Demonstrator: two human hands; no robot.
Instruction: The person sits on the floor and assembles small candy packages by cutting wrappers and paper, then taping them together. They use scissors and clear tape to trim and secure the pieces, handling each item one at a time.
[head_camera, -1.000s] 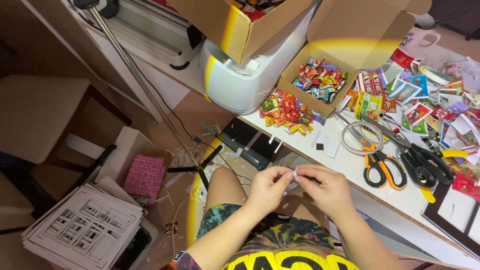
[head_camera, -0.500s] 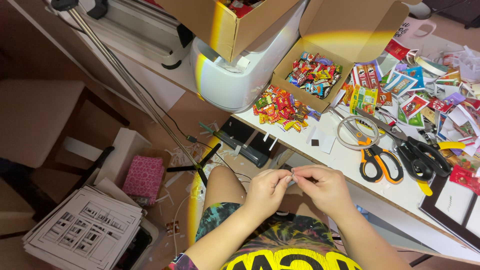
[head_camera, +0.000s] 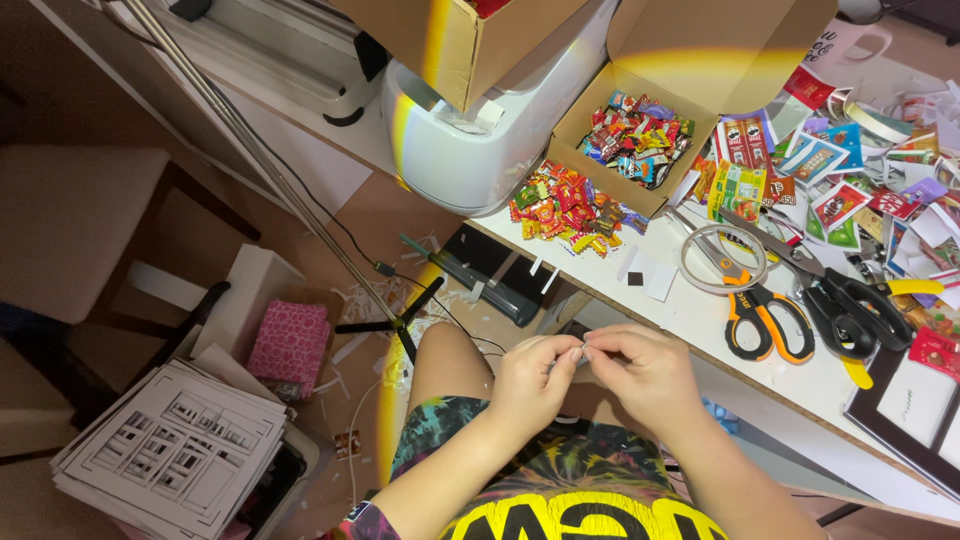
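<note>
My left hand (head_camera: 532, 383) and my right hand (head_camera: 642, 374) meet above my lap, just in front of the white table's edge (head_camera: 700, 360). Their fingertips pinch one tiny pale piece (head_camera: 580, 352) between them; what it is cannot be made out. On the table beyond lie a heap of tiny colourful packets (head_camera: 566, 208), an open cardboard box (head_camera: 630, 140) filled with more of them, a small white card with a dark square (head_camera: 638, 276), and orange-handled scissors (head_camera: 762, 308).
Black-and-yellow scissors (head_camera: 850, 318), a tape ring (head_camera: 722, 258) and scattered printed cut-outs (head_camera: 850, 180) cover the table's right. A white machine (head_camera: 470, 140) stands at the back. On the floor are a stack of printed sheets (head_camera: 170, 450), a pink box (head_camera: 290, 345) and a tripod (head_camera: 395, 325).
Both hands stay together on the small piece with only slight finger movement. The view has drifted a little, so the table things sit slightly lower and further right.
</note>
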